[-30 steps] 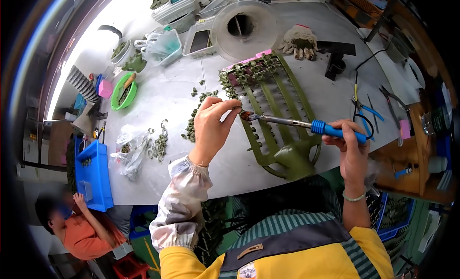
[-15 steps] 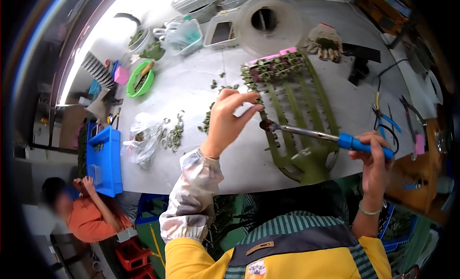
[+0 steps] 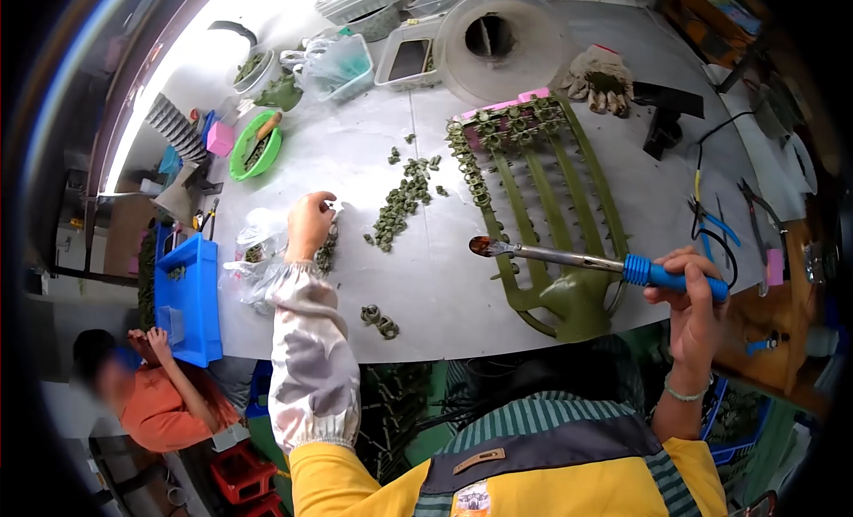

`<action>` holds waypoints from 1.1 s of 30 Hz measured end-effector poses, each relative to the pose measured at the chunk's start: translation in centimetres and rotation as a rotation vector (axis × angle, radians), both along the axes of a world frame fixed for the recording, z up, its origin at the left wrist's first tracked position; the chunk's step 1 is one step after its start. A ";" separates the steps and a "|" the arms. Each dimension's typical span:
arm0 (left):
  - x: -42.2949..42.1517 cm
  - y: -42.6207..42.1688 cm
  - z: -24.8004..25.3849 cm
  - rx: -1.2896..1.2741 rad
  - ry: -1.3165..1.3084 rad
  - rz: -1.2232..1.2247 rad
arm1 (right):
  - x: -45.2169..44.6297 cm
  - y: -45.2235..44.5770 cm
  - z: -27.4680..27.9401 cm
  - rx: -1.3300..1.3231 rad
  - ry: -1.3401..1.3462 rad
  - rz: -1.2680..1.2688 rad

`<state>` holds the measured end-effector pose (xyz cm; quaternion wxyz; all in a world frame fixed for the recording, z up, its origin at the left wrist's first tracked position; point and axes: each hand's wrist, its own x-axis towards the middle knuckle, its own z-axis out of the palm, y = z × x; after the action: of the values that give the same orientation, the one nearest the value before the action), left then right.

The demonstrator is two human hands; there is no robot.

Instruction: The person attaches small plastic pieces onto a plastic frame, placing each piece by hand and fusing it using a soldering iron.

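My right hand [image 3: 689, 299] grips the blue handle of a soldering iron [image 3: 569, 258]. Its metal shaft points left and ends in a dark brown, spoon-like tip over the left part of a flat green branched frame [image 3: 577, 306]. Many small green rings [image 3: 471, 175] line the frame's far end and left branch, by a pink block [image 3: 533, 95]. My left hand [image 3: 311, 226] is over a group of green rings [image 3: 327, 250], fingers curled together; what is between them is hidden. Beside it lies a clear plastic bag [image 3: 253, 259].
Loose green pieces [image 3: 402, 202] are heaped mid-table, with a few [image 3: 379, 322] nearer me. Around them are a green bowl [image 3: 258, 146], a blue tray [image 3: 189, 299], a round clear lid [image 3: 502, 46], gloves [image 3: 602, 77] and pliers [image 3: 706, 219]. Another person [image 3: 169, 397] sits at left.
My left hand has moved left from the frame's edge to the rings beside the plastic bag. The iron's tip has shifted slightly left and down, still in my right hand.
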<state>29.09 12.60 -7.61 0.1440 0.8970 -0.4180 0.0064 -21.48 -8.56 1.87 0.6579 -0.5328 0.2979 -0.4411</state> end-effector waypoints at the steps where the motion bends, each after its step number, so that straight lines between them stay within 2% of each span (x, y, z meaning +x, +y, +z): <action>1: -1.3 -0.5 0.6 -0.031 -0.024 0.023 | -0.1 0.0 0.0 -0.001 0.001 -0.006; 4: -6.8 -2.1 2.2 -0.393 0.336 0.037 | -0.5 0.0 0.1 -0.014 0.018 -0.030; 5: -8.8 -2.7 2.5 -0.479 0.481 -0.028 | -0.5 0.0 0.3 -0.010 0.024 -0.048; 8: -16.5 -5.0 5.2 -0.564 0.758 -0.132 | -0.7 -0.1 0.0 -0.036 0.022 -0.055; 10: -19.2 -6.4 5.0 -0.617 0.729 -0.294 | -0.7 0.0 0.0 -0.041 0.028 -0.050; 12: -20.8 -7.6 5.8 -0.594 0.540 -0.378 | -0.6 0.1 -0.1 -0.041 0.027 -0.047; 13: -21.2 -8.1 5.5 -0.633 0.513 -0.379 | -0.6 0.0 -0.2 -0.038 0.024 -0.047; 16: -21.7 -9.2 5.8 -0.576 0.178 -0.427 | -0.6 -0.1 -0.7 -0.044 0.016 -0.038; 20: -21.6 -10.1 5.1 -0.583 0.043 -0.470 | -0.4 -0.2 -1.1 -0.033 0.023 -0.038; 28: -21.1 -10.7 5.1 -0.509 0.028 -0.516 | 0.6 -0.6 -2.0 -0.006 -0.012 -0.004; 33: -20.7 -10.6 5.4 -0.458 0.025 -0.528 | -0.4 -0.8 -1.5 -0.082 0.005 -0.033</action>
<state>8.34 2.03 -2.23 0.3435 0.7022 -0.6215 0.0514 -21.85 -9.40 0.36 0.6277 -0.5553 0.2898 -0.4623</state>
